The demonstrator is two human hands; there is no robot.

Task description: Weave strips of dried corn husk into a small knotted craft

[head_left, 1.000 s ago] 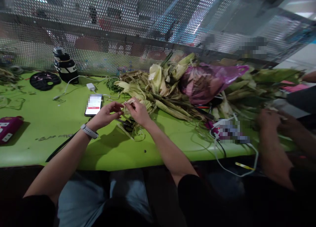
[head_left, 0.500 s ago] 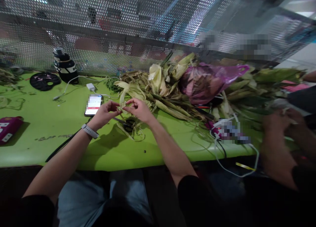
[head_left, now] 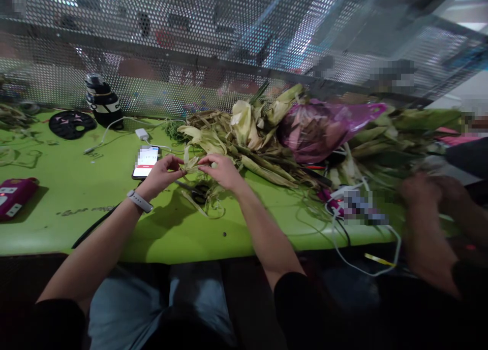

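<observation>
My left hand (head_left: 164, 173), with a pale watch on its wrist, pinches a thin piece of corn husk (head_left: 191, 164) between thumb and fingers. From the other side my right hand (head_left: 223, 171) grips the same husk with its fingertips. Under the hands, dark-handled scissors (head_left: 200, 193) lie among loose husk strips (head_left: 213, 212). Just beyond rises a heap of dried and pale green corn husks (head_left: 244, 121). A phone (head_left: 146, 162) with a lit screen lies beside my left hand.
A pink plastic bag (head_left: 308, 131) sits on the husks, and a black bottle (head_left: 102, 103) stands by the mesh wall (head_left: 213, 50). Purple power strips (head_left: 17, 197) and white cables (head_left: 360, 268) lie on the green table (head_left: 190, 243). At right, a co-worker's hands (head_left: 427, 192) are at work.
My hands have moved slightly apart, and the husk between them now lies flatter instead of standing up. The co-worker's hands have shifted a little left.
</observation>
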